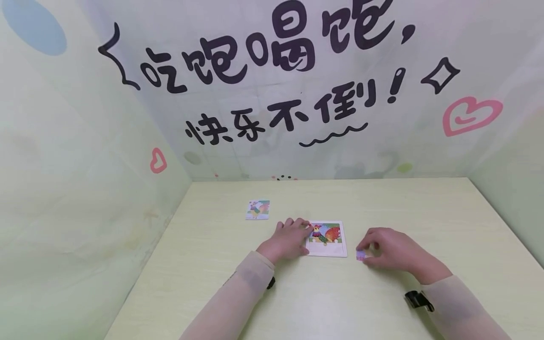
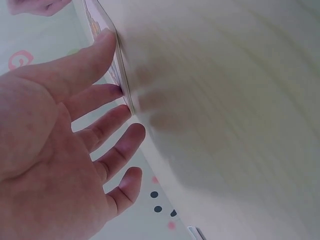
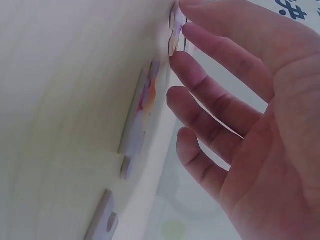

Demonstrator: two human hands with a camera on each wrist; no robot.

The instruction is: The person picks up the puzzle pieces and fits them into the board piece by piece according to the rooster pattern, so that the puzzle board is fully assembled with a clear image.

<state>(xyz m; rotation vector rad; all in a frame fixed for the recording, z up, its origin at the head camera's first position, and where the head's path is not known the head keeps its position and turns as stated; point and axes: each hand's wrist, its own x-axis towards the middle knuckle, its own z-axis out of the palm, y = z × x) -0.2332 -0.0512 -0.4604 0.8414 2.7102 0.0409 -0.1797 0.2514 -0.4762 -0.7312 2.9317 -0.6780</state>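
Observation:
A white-framed jigsaw board (image 1: pixel 327 250) lies on the table, its upper part filled with a rooster picture and its lower strip bare white. My left hand (image 1: pixel 287 241) rests at the board's left side, thumb and fingertips touching the edge, the other fingers spread in the left wrist view. To the right of the board, my right hand (image 1: pixel 388 250) pinches a small purple-blue puzzle piece (image 1: pixel 360 255) between thumb and fingers. Whether the piece touches the table is unclear. In the right wrist view, several loose puzzle pieces (image 3: pixel 137 120) lie beneath this hand, hidden in the head view.
A small square card (image 1: pixel 258 209) with a similar rooster picture lies behind and left of the board. The pale wooden table (image 1: pixel 204 217) is bounded by printed fabric walls (image 1: pixel 263 160) at the back and sides.

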